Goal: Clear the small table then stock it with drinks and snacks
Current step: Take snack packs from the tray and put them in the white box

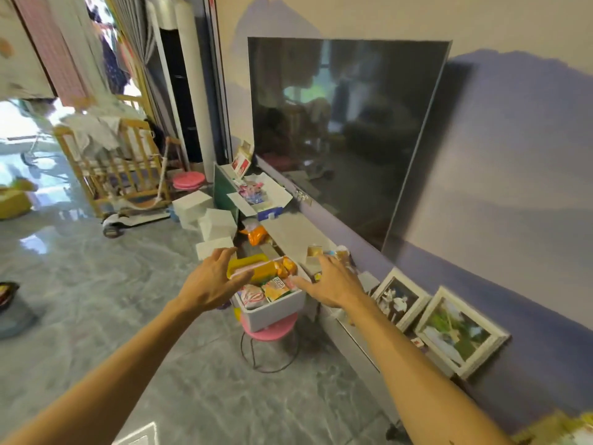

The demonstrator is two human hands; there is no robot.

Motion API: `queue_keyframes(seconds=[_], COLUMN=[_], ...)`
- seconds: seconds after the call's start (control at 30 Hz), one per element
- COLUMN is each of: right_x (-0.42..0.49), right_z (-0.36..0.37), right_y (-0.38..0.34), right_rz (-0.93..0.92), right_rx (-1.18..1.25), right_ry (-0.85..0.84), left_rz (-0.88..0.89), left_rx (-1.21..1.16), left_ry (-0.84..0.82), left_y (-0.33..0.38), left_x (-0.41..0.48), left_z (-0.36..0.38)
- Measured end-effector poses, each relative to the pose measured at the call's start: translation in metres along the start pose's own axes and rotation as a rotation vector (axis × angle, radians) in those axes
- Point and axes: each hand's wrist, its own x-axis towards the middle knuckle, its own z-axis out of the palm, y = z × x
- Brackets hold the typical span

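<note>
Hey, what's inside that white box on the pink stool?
Mostly snack packets in orange, white and green wrappers, plus a yellow container. Anything beneath that top layer is covered.

Small pink table (272, 333) on wire legs stands on grey tiled floor (128, 284), just beside low grey cabinet (296, 231). White box (272, 313) packed with snack packets (276, 288) sits on the table. Cabinet top carries open carton (260, 194) and two framed pictures (459, 333) leaning on wall. Floor also holds white foam boxes (192, 203), scooter (134, 220), wooden crib (112, 165).
</note>
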Motion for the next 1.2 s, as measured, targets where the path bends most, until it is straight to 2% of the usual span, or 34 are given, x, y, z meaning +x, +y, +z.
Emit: queue_keyframes(seconds=[0.23, 0.63, 0.9, 1.03, 1.2], right_x=[0.098, 0.337, 0.459, 0.499, 0.532], right_z=[0.056, 0.172, 0.314, 0.392, 0.479], right_y=[-0.020, 0.031, 0.096, 0.125, 0.152], right_rz=[0.037, 0.030, 0.154, 0.226, 0.289], right_rx=[0.018, 0.003, -0.001, -0.046, -0.090], right_ry=[-0.091, -0.228, -0.388, -0.422, -0.409], left_rz=[-0.026, -0.111, -0.182, -0.148, -0.110], left_rx=[-0.020, 0.007, 0.130, 0.167, 0.195], left_ry=[-0.083, -0.257, -0.429, -0.517, -0.516], left_y=[-0.063, -0.146, -0.227, -0.269, -0.313], left_x=[0.068, 0.260, 0.354, 0.379, 0.399], left_z=[0.028, 0.168, 0.309, 0.390, 0.467])
